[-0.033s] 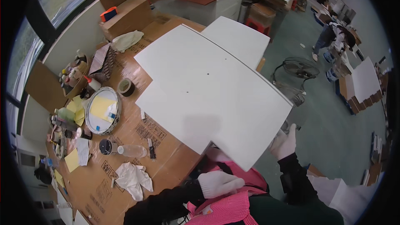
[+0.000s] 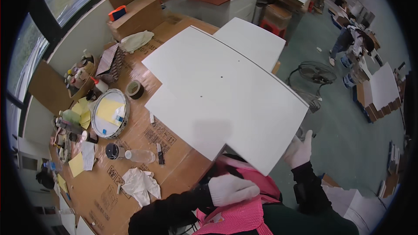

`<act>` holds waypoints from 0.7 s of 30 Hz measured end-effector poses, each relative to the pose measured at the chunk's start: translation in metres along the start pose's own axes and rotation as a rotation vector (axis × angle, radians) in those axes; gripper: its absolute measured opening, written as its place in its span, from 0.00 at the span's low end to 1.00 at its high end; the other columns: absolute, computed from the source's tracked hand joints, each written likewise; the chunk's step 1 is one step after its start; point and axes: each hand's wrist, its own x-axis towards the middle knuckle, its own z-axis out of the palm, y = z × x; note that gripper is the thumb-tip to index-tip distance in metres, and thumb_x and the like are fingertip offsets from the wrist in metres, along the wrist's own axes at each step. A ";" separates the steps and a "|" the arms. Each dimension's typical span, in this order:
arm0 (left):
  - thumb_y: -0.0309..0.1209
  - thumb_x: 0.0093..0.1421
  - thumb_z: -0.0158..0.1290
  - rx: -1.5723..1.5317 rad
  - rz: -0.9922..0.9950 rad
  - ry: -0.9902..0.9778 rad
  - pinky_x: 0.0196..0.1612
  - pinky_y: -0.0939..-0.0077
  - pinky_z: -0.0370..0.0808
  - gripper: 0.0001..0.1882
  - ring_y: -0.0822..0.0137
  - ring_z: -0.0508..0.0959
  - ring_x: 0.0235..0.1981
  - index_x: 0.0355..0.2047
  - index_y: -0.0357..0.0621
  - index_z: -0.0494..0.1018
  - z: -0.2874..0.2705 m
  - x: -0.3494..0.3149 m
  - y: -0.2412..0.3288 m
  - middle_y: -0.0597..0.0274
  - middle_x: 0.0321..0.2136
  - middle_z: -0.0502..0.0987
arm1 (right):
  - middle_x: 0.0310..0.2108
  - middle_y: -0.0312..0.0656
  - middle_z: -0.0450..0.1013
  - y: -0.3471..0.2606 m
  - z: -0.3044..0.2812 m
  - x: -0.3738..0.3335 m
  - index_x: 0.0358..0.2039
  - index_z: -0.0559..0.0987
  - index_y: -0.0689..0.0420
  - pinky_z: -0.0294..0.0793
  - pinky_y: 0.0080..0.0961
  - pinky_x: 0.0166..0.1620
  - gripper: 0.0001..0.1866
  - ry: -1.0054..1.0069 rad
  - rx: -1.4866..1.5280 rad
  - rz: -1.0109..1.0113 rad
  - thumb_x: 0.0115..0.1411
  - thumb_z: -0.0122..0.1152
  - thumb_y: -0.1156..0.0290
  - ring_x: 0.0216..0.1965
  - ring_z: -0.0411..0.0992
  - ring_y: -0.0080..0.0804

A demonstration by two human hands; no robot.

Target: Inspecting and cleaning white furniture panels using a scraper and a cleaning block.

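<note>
A large white panel (image 2: pixel 187 65) with a notched near edge and several small dark holes lies across the cardboard-covered table, reaching past its right side. My right hand (image 2: pixel 299 151), in a white glove, is at the panel's near right edge. Its thumb stands up, apart from the fingers; the fingertips are partly hidden beside the edge. My left hand (image 2: pixel 231 190), also gloved, is in front of my pink checked apron (image 2: pixel 237 217), below the panel's notch. Its fingers are curled together, and I cannot make out anything in them.
Left on the table (image 2: pixel 183 165) are a round tub (image 2: pixel 111 126), a tape roll (image 2: pixel 134 89), a clear bottle (image 2: pixel 141 156), a crumpled cloth (image 2: pixel 140 186) and a box of bottles (image 2: pixel 80 76). A second white panel (image 2: pixel 252 39) lies behind. A floor fan (image 2: pixel 314 73) and another person (image 2: pixel 348 43) are right.
The view has shifted slightly, moving the scene a little to the right. My left hand has come up slightly toward the panel's notch; my right hand stays beside the panel's edge.
</note>
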 end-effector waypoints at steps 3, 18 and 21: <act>0.37 0.70 0.48 0.070 0.128 0.435 0.51 0.74 0.76 0.17 0.72 0.82 0.40 0.46 0.35 0.79 -0.055 -0.024 0.032 0.59 0.37 0.85 | 0.57 0.47 0.71 -0.001 0.009 0.009 0.63 0.65 0.64 0.72 0.38 0.58 0.31 0.081 -0.123 -0.143 0.73 0.45 0.49 0.56 0.72 0.39; 0.55 0.61 0.53 -0.147 -0.319 1.239 0.43 0.59 0.77 0.33 0.49 0.83 0.39 0.40 0.30 0.77 -0.336 -0.011 -0.078 0.43 0.30 0.82 | 0.32 0.36 0.76 -0.198 0.038 0.218 0.35 0.79 0.64 0.72 0.26 0.38 0.19 0.313 -1.466 -0.432 0.67 0.55 0.57 0.34 0.72 0.22; 0.58 0.61 0.51 0.073 -0.457 1.444 0.40 0.62 0.77 0.35 0.52 0.83 0.35 0.37 0.30 0.80 -0.336 -0.021 -0.091 0.44 0.31 0.82 | 0.23 0.32 0.73 -0.246 0.108 0.272 0.30 0.79 0.65 0.70 0.23 0.32 0.18 0.082 -1.632 -0.525 0.66 0.59 0.61 0.27 0.69 0.18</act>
